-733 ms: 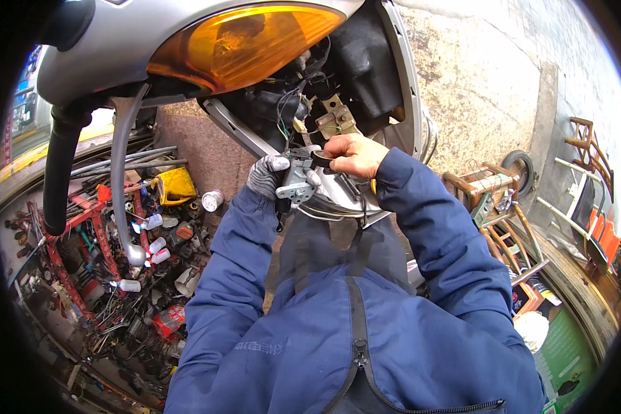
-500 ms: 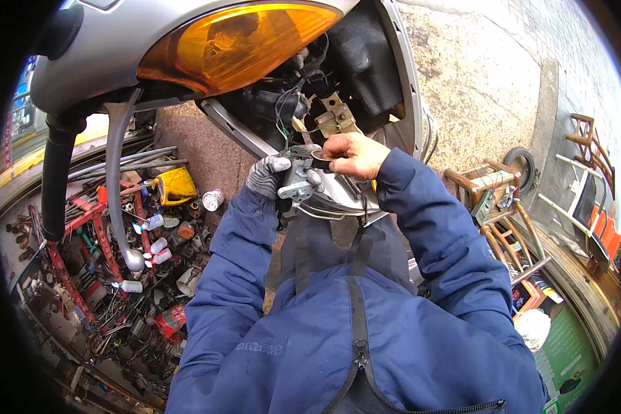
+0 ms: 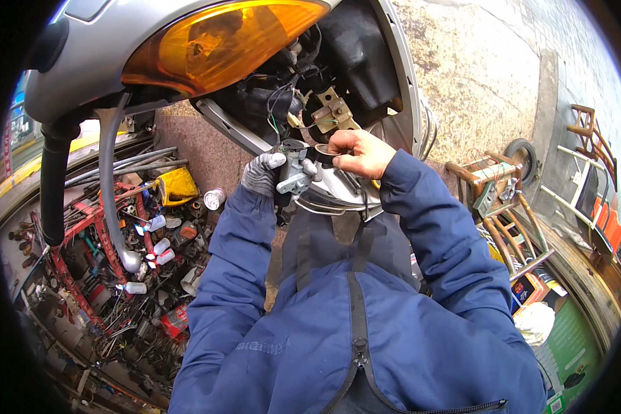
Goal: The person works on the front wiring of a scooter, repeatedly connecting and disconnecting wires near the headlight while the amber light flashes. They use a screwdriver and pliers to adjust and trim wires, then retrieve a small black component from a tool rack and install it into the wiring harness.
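Observation:
My left hand (image 3: 261, 176), in a grey knitted glove, is closed around a grey cast-metal part (image 3: 295, 178) with wires at its upper end. Just right of it, my bare right hand (image 3: 361, 154) pinches a roll of black tape (image 3: 322, 153) between thumb and fingers. Both hands are close together in front of the opened scooter front. Thin wires (image 3: 274, 114) run from the opening down toward the metal part. A tan metal bracket (image 3: 335, 110) sits inside, beyond my right hand. The far side of the metal part is partly hidden by my gloved fingers.
An orange signal lens (image 3: 217, 48) and silver body panel overhang the upper left. A grey brake lever (image 3: 112, 179) hangs down beside a black grip (image 3: 54, 186). Tools and parts crowd a red rack (image 3: 93, 217) at left. A wooden stool (image 3: 486, 181) and tyre (image 3: 521, 157) are at right.
The scooter front has shifted slightly left in view. The metal part has turned a little in my left hand; my right hand keeps the tape roll beside it.

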### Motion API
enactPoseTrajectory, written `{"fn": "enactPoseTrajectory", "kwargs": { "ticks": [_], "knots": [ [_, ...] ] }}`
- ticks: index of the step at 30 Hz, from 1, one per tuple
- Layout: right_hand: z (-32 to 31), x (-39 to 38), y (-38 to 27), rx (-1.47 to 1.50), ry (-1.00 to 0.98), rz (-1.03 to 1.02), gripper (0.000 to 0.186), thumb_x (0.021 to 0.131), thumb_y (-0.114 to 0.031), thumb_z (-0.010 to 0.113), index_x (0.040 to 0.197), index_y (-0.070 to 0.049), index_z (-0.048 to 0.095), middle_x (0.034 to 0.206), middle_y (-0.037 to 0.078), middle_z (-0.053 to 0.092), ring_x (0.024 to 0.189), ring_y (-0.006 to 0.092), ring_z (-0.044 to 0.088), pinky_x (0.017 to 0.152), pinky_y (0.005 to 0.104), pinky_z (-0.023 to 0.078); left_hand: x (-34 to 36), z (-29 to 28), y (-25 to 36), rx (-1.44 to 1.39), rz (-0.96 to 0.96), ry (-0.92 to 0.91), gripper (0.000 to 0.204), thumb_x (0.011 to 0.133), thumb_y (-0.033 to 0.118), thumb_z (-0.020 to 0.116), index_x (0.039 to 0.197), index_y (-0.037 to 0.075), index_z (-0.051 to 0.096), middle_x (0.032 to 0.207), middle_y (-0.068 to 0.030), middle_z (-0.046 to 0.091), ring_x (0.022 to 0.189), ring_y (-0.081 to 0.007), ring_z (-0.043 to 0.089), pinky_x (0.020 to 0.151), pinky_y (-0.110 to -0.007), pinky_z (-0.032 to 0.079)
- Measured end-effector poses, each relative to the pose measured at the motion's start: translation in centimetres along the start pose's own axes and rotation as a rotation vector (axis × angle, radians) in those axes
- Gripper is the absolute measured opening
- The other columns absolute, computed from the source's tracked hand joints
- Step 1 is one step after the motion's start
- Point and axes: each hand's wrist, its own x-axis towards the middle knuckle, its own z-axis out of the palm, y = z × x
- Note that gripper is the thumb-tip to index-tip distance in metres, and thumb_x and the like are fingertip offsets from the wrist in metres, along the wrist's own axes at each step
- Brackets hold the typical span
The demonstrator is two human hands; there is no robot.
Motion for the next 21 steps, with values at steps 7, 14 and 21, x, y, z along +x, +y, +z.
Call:
{"fn": "enactPoseTrajectory", "kwargs": {
  "ticks": [7, 14, 21],
  "knots": [
    [0.0, -0.1, 0.1, -0.014, 0.035, 0.003, 0.014, 0.077, -0.012, 0.059, 0.083, 0.0, 0.056, 0.075, 0.003, 0.05, 0.075, 0.0112, 0.046, 0.068, 0.0288, 0.04, 0.3, 0.6, -0.2, -0.041, 0.028, -0.037, 0.059, 0.075, 0.023, 0.066, 0.126, 0.001, 0.049, 0.099, -0.0261, 0.064, 0.089, -0.0401, 0.064, 0.068, -0.041, 0.055],
    [0.0, 0.3, -0.3, -0.073, 0.035, -0.033, 0.017, 0.076, -0.014, 0.059, 0.083, 0.001, 0.056, 0.073, 0.005, 0.052, 0.073, 0.0128, 0.048, 0.066, 0.0301, 0.041, 0.3, 1.4, -0.3, -0.081, 0.008, -0.006, 0.063, 0.073, 0.021, 0.067, 0.129, 0.001, 0.047, 0.099, -0.0264, 0.063, 0.091, -0.0428, 0.062, 0.068, -0.042, 0.056],
    [0.0, 0.5, -0.9, -0.117, 0.032, -0.048, 0.023, 0.074, -0.019, 0.059, 0.083, 0.002, 0.058, 0.075, 0.015, 0.057, 0.073, 0.0228, 0.056, 0.069, 0.0348, 0.045, 0.7, 1.1, -0.5, -0.011, 0.034, 0.025, 0.061, 0.073, 0.023, 0.068, 0.125, -0.001, 0.048, 0.098, -0.0263, 0.063, 0.082, -0.0353, 0.065, 0.063, -0.036, 0.057]
  ]
}}
